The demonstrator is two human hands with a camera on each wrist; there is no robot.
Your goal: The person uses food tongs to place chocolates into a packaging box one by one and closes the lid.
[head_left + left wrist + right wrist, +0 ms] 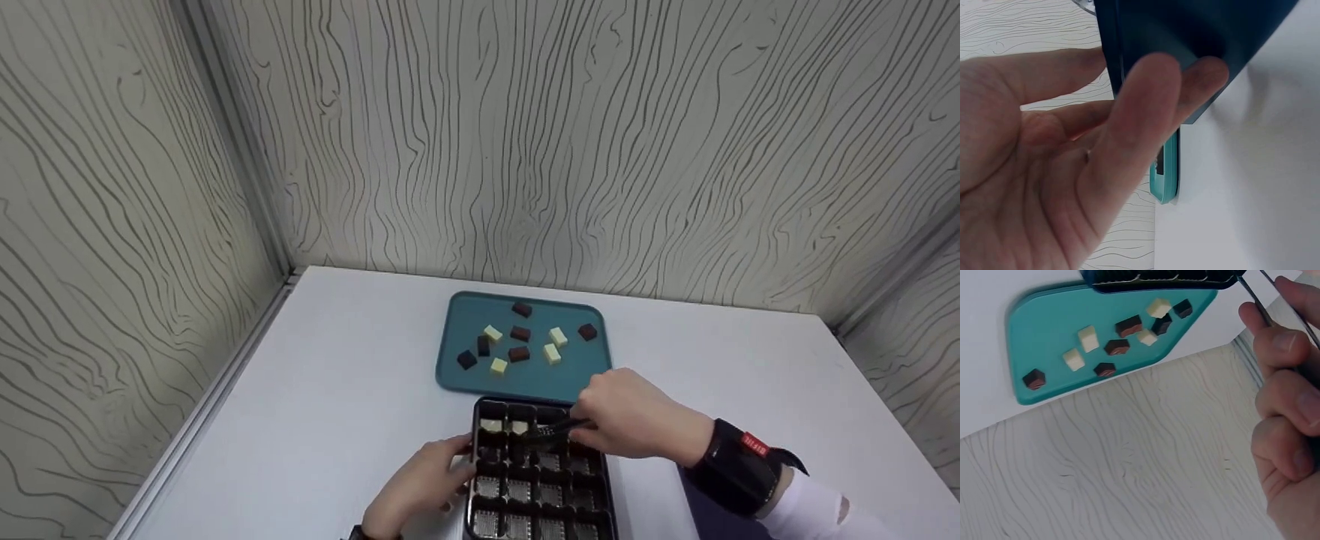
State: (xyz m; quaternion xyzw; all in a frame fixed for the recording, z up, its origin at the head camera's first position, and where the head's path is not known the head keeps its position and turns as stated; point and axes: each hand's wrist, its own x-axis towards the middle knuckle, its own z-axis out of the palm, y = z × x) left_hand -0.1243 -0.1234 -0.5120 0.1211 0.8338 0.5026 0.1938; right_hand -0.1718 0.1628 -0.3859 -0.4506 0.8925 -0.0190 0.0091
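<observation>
My right hand point(634, 416) grips a pair of dark tongs point(551, 430), its fingers curled round them in the right wrist view. Their tips reach into a black compartment box point(518, 491), right at a white chocolate piece point(520, 427) in the top row. Another white piece point(491, 426) sits in the compartment left of it. Against the box's left side rests my left hand point(424, 480). In the left wrist view its fairly straight fingers point(1202, 79) overlap the dark box wall point(1185, 34).
A teal tray point(555, 381) lies just behind the box, with several white and brown chocolate pieces point(519, 353) scattered on it. Patterned panels point(525, 150) wall in the white table point(337, 360) at the back and sides.
</observation>
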